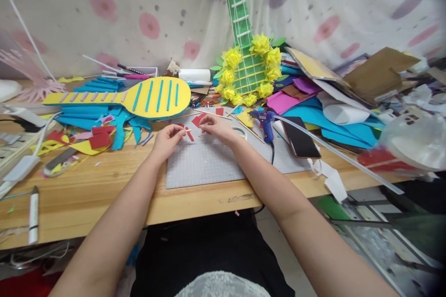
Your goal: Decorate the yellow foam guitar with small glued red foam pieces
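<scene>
My left hand point(168, 140) is closed in a pinch on a small thin stick point(188, 130), pale like wood, over the grey cutting mat point(205, 167). Just past its fingertips lies a narrow red strip point(190, 135). My right hand point(218, 128) is a short way to the right, thumb and fingers pressed together; what they hold, if anything, is too small to make out. Behind those fingers shows a red piece of paper point(197, 120). A roll of tape point(241, 132) lies by my right wrist, partly hidden by it.
A blue glue gun point(266, 125) with a long clear glue stick and a phone point(300, 137) lie at right. Behind stand a yellow paddle-shaped cutout point(156, 97) with blue strips and a green guitar-like craft point(249, 74) with yellow flowers. Coloured paper scraps point(101, 137) lie left.
</scene>
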A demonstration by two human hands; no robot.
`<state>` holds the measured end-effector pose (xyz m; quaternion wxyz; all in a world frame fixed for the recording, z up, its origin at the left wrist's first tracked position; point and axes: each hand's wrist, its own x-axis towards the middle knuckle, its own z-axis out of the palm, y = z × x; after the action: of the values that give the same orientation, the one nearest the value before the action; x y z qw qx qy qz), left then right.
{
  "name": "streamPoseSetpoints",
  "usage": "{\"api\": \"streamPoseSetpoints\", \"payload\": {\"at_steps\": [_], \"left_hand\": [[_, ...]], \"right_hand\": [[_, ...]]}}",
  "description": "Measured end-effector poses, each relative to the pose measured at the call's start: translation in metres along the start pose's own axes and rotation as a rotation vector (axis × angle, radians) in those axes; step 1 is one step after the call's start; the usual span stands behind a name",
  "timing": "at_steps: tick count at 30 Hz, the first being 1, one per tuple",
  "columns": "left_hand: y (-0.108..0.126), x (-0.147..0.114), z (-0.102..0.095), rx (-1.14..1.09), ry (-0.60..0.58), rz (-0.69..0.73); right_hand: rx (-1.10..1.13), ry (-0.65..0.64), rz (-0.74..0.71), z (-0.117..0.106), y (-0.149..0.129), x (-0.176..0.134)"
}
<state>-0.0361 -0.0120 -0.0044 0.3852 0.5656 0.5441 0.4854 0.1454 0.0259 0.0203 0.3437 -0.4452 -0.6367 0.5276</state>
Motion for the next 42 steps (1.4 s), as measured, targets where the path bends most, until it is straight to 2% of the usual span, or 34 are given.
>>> {"api": "streamPoseSetpoints", "payload": {"at_steps": [3,6,10,15,21,24,28,30,32,35,38,42], "left_hand": [[0.001,0.000,0.000,-0.017,-0.003,-0.019],[0.001,0.000,0.000,-0.021,-0.013,-0.026],[0.001,-0.001,0.000,-0.010,-0.021,-0.018],[0.003,-0.002,0.001,-0.060,-0.073,-0.011],[0.003,-0.003,0.003,-0.027,-0.099,0.029],[-0.001,-0.002,0.002,0.000,-0.082,0.037],[-0.003,0.002,-0.001,-0.082,0.012,0.004],[-0.003,0.002,-0.002,-0.153,0.024,-0.011],[-0.003,0.002,-0.001,-0.211,0.024,-0.037],[-0.003,0.000,0.001,-0.246,0.020,-0.071],[-0.005,-0.001,0.003,-0.277,0.026,-0.054],[-0.010,0.001,0.001,-0.251,0.039,-0.019]], "right_hand": [[-0.026,-0.080,-0.058,0.004,0.000,-0.001],[-0.043,-0.140,-0.051,0.013,0.003,-0.002],[-0.087,-0.085,-0.128,0.022,0.009,0.001],[-0.229,0.010,-0.185,0.022,0.012,0.003],[-0.366,-0.074,-0.181,0.026,0.011,-0.001],[-0.478,-0.042,-0.163,0.015,0.007,-0.003],[-0.810,0.071,-0.093,-0.028,-0.004,-0.016],[-0.998,0.018,0.014,-0.052,-0.006,-0.026],[-1.143,-0.052,0.061,-0.068,-0.004,-0.036],[-1.253,-0.052,0.056,-0.072,0.003,-0.045],[-1.290,0.016,0.058,-0.064,0.008,-0.045],[-1.309,-0.003,0.093,-0.058,0.005,-0.043]]}}
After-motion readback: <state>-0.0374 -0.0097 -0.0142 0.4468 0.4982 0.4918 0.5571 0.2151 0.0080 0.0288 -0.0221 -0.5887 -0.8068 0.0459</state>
